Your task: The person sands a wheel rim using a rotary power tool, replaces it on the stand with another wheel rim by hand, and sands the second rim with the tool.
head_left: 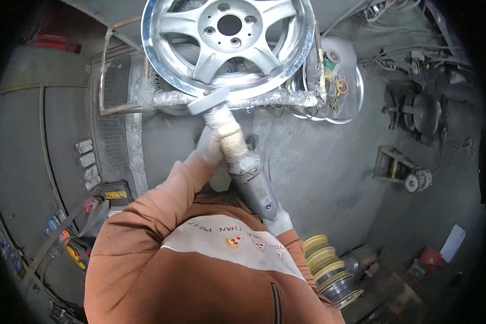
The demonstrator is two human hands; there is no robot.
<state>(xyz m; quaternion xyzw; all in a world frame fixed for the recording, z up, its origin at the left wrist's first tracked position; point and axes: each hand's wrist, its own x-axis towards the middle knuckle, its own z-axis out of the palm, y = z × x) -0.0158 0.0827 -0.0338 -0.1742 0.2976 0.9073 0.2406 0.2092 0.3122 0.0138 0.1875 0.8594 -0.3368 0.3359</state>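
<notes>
Item: alloy wheel (213,19), silver, bright-lipped, with 4 bolt holes around the centre bore; located directly ahead of the person, upper edge cut off by the picture

Support: metal frame (286,100), its front bar thickly wrapped, just beneath the wheel's near edge

Item: power tool (255,186), grey body, slanting from the person's waist up to the wheel; pale wrapped neck (233,143)

Fitting: thick whitish disc (209,101) at the tool's front end, overlapping the near lip of the wheel in this view; contact cannot be told for certain

Left hand (213,149): in a pale glove, closed against the wrapped neck, fingers partly hidden

Right hand (278,221): pale covering, holding the tool's rear end, finger positions hidden

Clothing: orange-brown sweatshirt (200,281) with a white chest band, pizza motifs and lettering

Surroundings, right: round tray (359,89) beside the frame, holding tape rolls and small items; farther off, a small motor (418,181) on the floor; near the right arm, a stack of rims (319,254), partly yellow

Surroundings, left: mesh panel (113,89); 4 small white containers (87,160) in a row; yellow-and-black DeWALT case (116,195) near the left elbow
</notes>
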